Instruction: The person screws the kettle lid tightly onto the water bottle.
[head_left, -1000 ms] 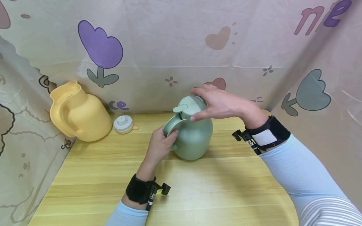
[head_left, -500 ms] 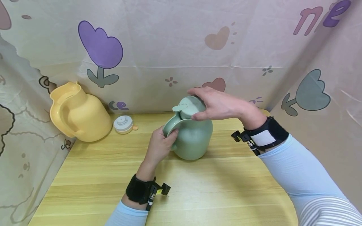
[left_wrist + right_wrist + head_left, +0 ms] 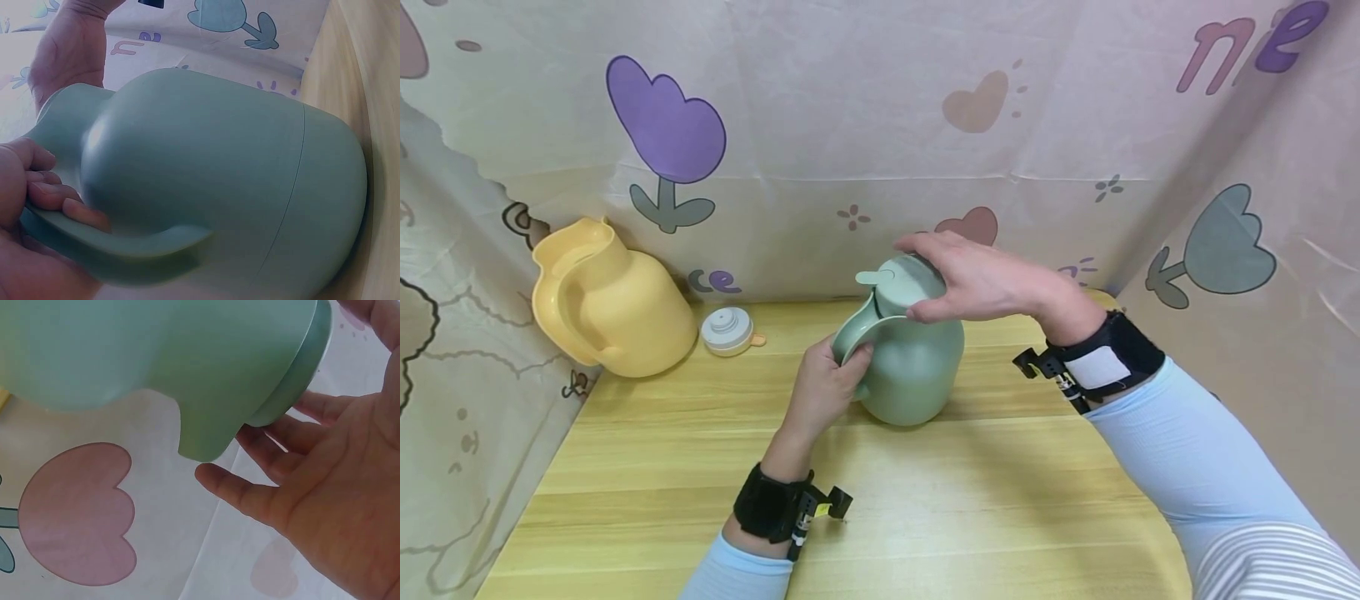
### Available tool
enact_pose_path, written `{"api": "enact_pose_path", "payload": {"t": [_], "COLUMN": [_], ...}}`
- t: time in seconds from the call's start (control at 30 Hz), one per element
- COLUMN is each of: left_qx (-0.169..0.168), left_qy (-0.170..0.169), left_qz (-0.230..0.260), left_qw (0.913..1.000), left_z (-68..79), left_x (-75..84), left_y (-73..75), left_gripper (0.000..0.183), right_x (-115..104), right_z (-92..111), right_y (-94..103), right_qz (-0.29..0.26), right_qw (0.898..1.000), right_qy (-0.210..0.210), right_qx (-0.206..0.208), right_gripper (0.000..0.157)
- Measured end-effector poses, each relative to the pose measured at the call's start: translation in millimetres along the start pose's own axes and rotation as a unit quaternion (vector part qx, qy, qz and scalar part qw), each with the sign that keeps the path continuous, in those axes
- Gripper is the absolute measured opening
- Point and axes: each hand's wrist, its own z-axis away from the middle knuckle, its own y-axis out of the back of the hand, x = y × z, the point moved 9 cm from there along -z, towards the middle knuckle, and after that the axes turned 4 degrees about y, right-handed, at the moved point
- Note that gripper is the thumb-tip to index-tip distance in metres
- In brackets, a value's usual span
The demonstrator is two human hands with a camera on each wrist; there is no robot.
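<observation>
A sage-green thermos jug (image 3: 917, 375) stands upright on the wooden table. Its handle (image 3: 137, 250) is gripped by my left hand (image 3: 823, 385), the thumb lying over the top of it. On the jug's neck sits a round green lid (image 3: 911, 283) with a small tab (image 3: 871, 277) pointing left. My right hand (image 3: 992, 277) holds this lid from above, thumb on the near side and fingers round the far side. In the right wrist view the fingers curve around the lid's edge, and the little finger lies close to the spout (image 3: 209, 434).
A yellow jug (image 3: 632, 317) without a lid stands at the back left. Next to it a grey-white stopper (image 3: 727, 329) with an orange tab lies on the table (image 3: 925, 525). A printed cloth (image 3: 850, 100) hangs behind and along the sides.
My right hand has shifted slightly left, and the lid has turned a little clockwise, its tab swinging away from the handle toward the back. The left hand and jug stay in place.
</observation>
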Motion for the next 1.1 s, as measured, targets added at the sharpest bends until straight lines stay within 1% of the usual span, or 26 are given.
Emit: {"api": "enact_pose_path", "payload": {"t": [0.13,0.27,0.33,0.47,0.6,0.67,0.77,0.9,1.0,1.1], "left_qx": [-0.001,-0.003,-0.003,-0.002,-0.005,-0.006,-0.008,-0.006,-0.003,-0.002], "left_qy": [-0.002,-0.006,-0.007,-0.007,-0.003,0.0,0.004,0.001,-0.002,-0.002], "left_qz": [0.002,0.003,0.003,-0.001,-0.004,-0.005,-0.005,-0.001,0.001,0.0], "left_qw": [1.0,1.0,1.0,1.0,1.0,1.0,0.9999,1.0,1.0,1.0], "left_z": [0.5,0.7,0.5,0.3,0.3,0.3,0.4,0.4,0.4,0.3], "left_x": [1.1,2.3,2.9,3.9,3.9,3.5,2.5,2.7,3.0,2.5], "left_y": [0.0,-0.3,-0.3,-0.1,0.1,0.2,0.5,0.8,1.1,1.2], "left_gripper": [0.016,0.016,0.015,0.016,0.015,0.016,0.016,0.016,0.016,0.016], "right_x": [-1.9,0.3,2.8,8.6,9.7,8.5,5.8,3.3,4.1,6.1], "right_z": [-0.8,-1.0,-0.9,-0.8,-0.7,-0.6,-0.6,-0.7,-0.7,-0.7], "right_y": [-1.3,-2.3,-2.3,-2.8,-3.1,-3.2,-4.1,-5.0,-5.4,-5.5], "right_qz": [-0.011,-0.013,-0.011,-0.01,-0.011,-0.013,-0.018,-0.025,-0.028,-0.025], "right_qw": [1.0,1.0,1.0,0.999,0.999,0.999,0.999,0.999,0.999,0.999], "right_qy": [0.008,-0.003,-0.015,-0.035,-0.034,-0.027,-0.014,-0.002,-0.005,-0.015], "right_qx": [-0.003,0.004,0.014,0.03,0.035,0.036,0.032,0.029,0.03,0.038], "right_gripper": [0.075,0.074,0.077,0.087,0.093,0.091,0.083,0.074,0.072,0.075]}}
